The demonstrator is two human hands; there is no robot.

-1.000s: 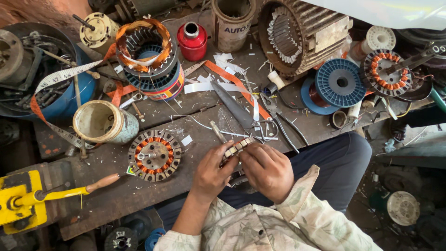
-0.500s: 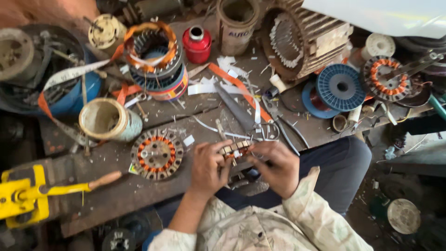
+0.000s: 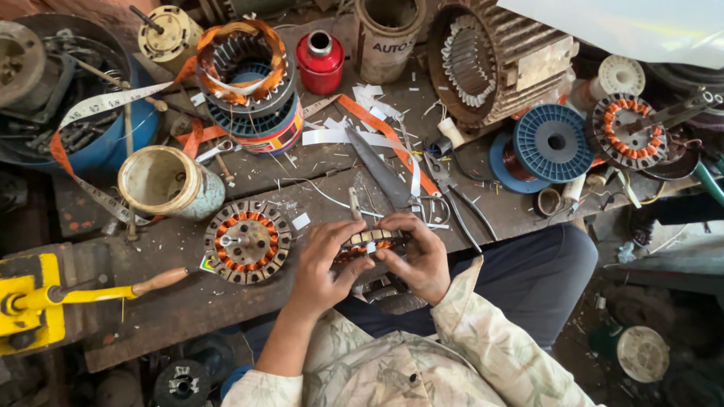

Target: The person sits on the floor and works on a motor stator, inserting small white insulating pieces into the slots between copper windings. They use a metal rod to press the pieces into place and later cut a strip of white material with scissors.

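Both hands hold a small round motor stator (image 3: 368, 243) with copper windings at the near edge of the wooden workbench (image 3: 188, 301). My left hand (image 3: 326, 264) grips its left side from below. My right hand (image 3: 418, 252) closes over its right side, fingers on the rim. Left of the hands a second stator (image 3: 247, 241) with orange-copper coils lies flat on the bench. A long dark blade-like tool (image 3: 381, 175) and a pair of pliers (image 3: 456, 197) lie just beyond the hands.
A yellow winding machine with a wooden crank handle (image 3: 45, 300) is at left. An open tin (image 3: 167, 183), stacked wound stators (image 3: 245, 75), a red can (image 3: 320, 60), a large ribbed motor housing (image 3: 490, 60), blue wire spools (image 3: 554, 142) and paper scraps crowd the bench.
The hands have shifted their grip slightly on the small stator, which stays at the bench edge. The view has moved a little; nothing else has changed place.
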